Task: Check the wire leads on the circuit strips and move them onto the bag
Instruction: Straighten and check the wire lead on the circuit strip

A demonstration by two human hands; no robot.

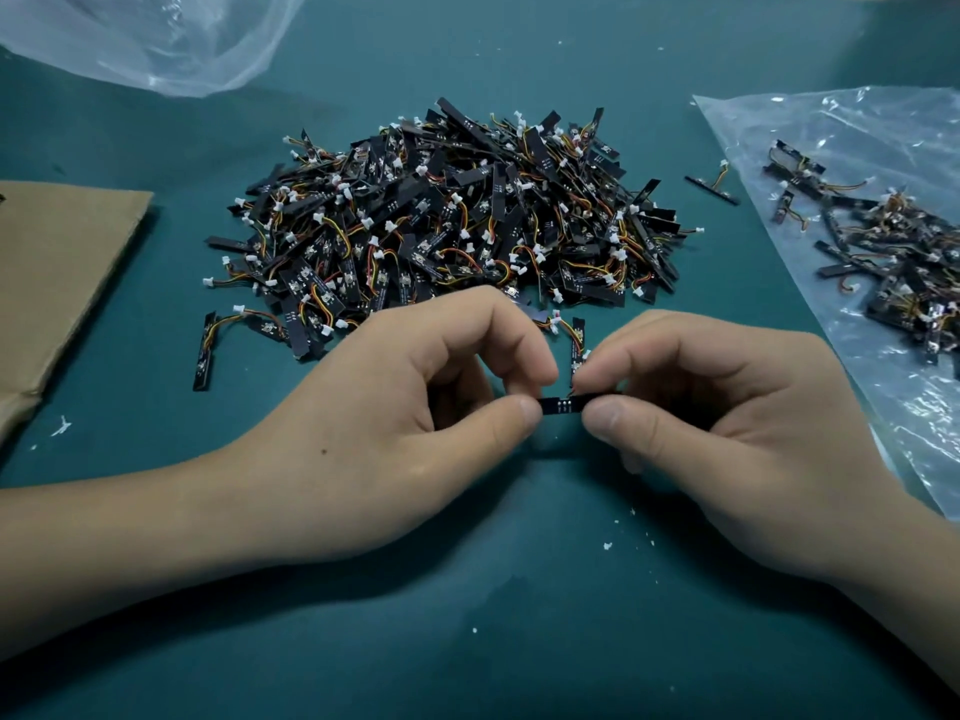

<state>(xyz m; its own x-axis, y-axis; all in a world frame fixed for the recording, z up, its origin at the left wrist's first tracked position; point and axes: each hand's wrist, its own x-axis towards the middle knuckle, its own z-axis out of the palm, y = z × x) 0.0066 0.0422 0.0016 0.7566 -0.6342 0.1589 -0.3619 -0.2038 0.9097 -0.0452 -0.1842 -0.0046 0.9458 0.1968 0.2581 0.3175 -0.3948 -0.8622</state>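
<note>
Two hands in view, left hand (395, 407) and right hand (727, 407), both bare. Forearms (104, 553) bare too, right out to the frame edges. Small dark mole (324, 451) on back of left hand. Thumbnails (605, 415) plain and cut short.

Readable text: none can be made out.
Circuit strip (562, 406): pale marks are seen, too small to be read.
</note>
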